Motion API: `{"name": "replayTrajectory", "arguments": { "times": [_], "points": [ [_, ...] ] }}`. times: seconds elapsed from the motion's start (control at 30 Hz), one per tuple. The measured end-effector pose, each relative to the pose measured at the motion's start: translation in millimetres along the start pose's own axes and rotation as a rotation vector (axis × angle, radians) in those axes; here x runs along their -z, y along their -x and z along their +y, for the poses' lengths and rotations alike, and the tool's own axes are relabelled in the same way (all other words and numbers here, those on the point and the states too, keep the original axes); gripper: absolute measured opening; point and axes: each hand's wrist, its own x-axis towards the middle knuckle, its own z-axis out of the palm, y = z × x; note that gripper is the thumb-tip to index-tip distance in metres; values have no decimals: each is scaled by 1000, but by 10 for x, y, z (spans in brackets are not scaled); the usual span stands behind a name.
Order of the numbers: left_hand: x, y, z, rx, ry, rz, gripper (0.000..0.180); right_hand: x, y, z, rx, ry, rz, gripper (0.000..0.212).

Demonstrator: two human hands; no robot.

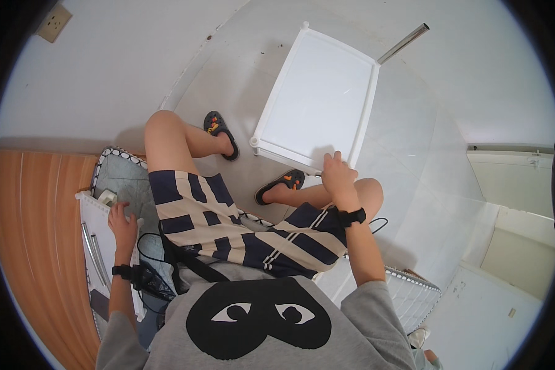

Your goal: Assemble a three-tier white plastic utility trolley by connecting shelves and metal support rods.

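A white rectangular shelf unit (317, 92) stands on the floor in front of me. One metal tube (404, 43) rises from its far right corner. My right hand (339, 179) grips the near right corner, its fingers curled over the rim; the corner itself is hidden beneath them. At my left side, my left hand (123, 225) hovers with fingers apart beside a small white piece (107, 197). Below that hand lies another white shelf panel (95, 213), with metal tubes (94, 253) resting on it.
I sit on a cushioned seat with a grey mat (122, 176). A wooden board (40, 228) borders it on the left. Black cables (147, 246) run beside my left forearm. Both my clogs (221, 132) are on the tiled floor. White cabinets (505, 259) stand at right.
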Motion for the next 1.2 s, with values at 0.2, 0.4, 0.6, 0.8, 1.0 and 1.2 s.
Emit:
{"name": "replayTrajectory", "arguments": {
  "times": [0.2,0.4,0.6,0.8,1.0,1.2],
  "points": [
    [-125,115,43,2,62,-37,35,-92,-184,-56,65,-128,38,23],
    [-112,111,58,19,60,-32,35,37,-483,-223,-27,-216,181,28],
    [-47,81,297,-42,96,45,34,-76,-671,-719,70,-123,365,17],
    [550,-9,1290,-233,255,90,29,453,-452,-800,313,-554,-10,21],
    [662,-43,1955,-432,443,-27,28,543,-678,-201,323,-486,241,34],
    [646,110,2117,-469,559,-188,27,175,-607,346,403,-77,198,55]
  ]
}}
